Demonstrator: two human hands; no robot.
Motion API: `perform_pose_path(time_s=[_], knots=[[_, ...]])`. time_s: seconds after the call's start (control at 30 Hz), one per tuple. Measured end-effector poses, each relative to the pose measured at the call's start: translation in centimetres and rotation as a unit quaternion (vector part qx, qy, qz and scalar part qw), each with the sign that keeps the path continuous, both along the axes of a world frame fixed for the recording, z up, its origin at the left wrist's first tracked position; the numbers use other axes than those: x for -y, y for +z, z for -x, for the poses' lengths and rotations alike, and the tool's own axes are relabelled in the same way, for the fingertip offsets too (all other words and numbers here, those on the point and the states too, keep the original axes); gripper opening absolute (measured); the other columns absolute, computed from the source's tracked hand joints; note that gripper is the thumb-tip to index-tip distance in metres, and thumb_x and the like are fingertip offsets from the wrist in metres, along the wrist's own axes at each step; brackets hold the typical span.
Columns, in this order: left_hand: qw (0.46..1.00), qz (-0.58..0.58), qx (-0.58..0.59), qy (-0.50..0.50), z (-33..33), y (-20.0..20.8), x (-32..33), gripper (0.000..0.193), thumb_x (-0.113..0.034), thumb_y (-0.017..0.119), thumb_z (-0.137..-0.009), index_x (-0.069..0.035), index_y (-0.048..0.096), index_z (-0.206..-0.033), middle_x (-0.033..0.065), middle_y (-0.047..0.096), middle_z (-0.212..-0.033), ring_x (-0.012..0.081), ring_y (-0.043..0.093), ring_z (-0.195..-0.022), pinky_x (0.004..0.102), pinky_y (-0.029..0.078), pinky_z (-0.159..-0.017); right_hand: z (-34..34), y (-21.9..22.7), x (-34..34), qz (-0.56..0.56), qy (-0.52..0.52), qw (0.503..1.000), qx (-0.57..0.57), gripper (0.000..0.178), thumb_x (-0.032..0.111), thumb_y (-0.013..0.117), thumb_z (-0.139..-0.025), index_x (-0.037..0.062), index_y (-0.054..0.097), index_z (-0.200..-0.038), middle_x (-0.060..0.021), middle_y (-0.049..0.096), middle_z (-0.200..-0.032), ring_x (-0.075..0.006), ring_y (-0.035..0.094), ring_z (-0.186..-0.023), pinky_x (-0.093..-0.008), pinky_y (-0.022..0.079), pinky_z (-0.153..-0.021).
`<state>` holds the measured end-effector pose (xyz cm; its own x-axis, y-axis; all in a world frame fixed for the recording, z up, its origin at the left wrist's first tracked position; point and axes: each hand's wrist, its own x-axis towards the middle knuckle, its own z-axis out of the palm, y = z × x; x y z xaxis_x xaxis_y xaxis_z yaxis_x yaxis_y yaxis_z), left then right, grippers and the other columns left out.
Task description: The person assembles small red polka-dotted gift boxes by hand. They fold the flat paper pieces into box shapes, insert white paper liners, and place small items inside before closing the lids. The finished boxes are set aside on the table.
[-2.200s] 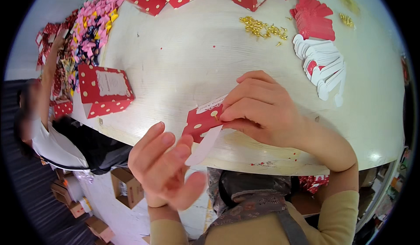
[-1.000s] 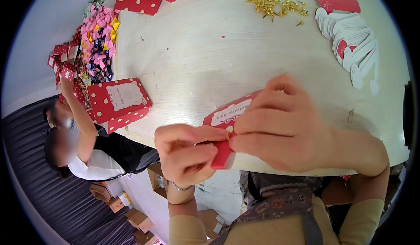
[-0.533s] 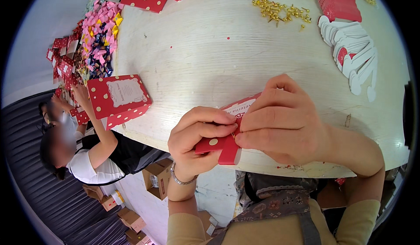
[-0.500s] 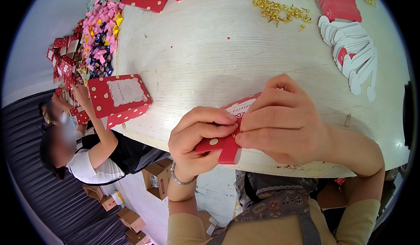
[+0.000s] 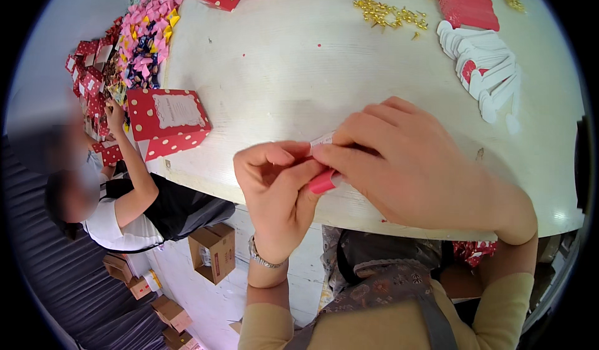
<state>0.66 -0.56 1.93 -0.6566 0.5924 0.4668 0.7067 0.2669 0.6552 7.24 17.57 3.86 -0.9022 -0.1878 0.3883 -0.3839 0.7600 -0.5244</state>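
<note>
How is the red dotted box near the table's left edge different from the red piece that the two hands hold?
The box is large, assembled and lies alone on the table; the red piece is small and mostly hidden between the left hand and right hand. The box shows white dots and a white label; the piece shows only a plain red edge. Both are red.

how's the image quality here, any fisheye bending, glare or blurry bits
Head view: strong fisheye, so the white table's edge bows and black corners ring the picture. Light is even and soft, with faint shadow under the left hand and right hand pinching the red card piece. Mild glare at the table's right rim. The co-worker at left is blurred.
</note>
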Motion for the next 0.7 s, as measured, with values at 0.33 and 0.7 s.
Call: perform_pose_path(time_s=[0.33, 0.7], knots=[[0.997, -0.030, 0.043, -0.048, 0.3, -0.6, 0.4, 0.014, -0.001, 0.073, -0.073, -0.001, 0.066, -0.085, 0.0082, 0.047, -0.097, 0.0165, 0.056, -0.086, 0.0252, 0.049, -0.066, 0.2, -0.4, -0.2, 0.194, 0.029, 0.980, 0.029, 0.008, 0.009, 0.067, -0.075, 0.0064, 0.060, -0.077, -0.0050, 0.056, -0.075, -0.0228, 0.057, -0.064, -0.0337, 0.044, -0.059], [0.972, -0.099, 0.207, -0.048, -0.4, -0.7, 0.1, 0.012, -0.002, 0.070, -0.078, 0.000, 0.060, -0.084, 0.0046, 0.057, -0.093, 0.0104, 0.054, -0.084, 0.0227, 0.045, -0.074, 0.1, -1.9, 0.2, 0.245, 0.040, 0.969, 0.011, 0.010, 0.005, 0.069, -0.074, 0.0046, 0.058, -0.075, -0.0037, 0.054, -0.072, -0.0193, 0.052, -0.057, -0.0297, 0.042, -0.055]])
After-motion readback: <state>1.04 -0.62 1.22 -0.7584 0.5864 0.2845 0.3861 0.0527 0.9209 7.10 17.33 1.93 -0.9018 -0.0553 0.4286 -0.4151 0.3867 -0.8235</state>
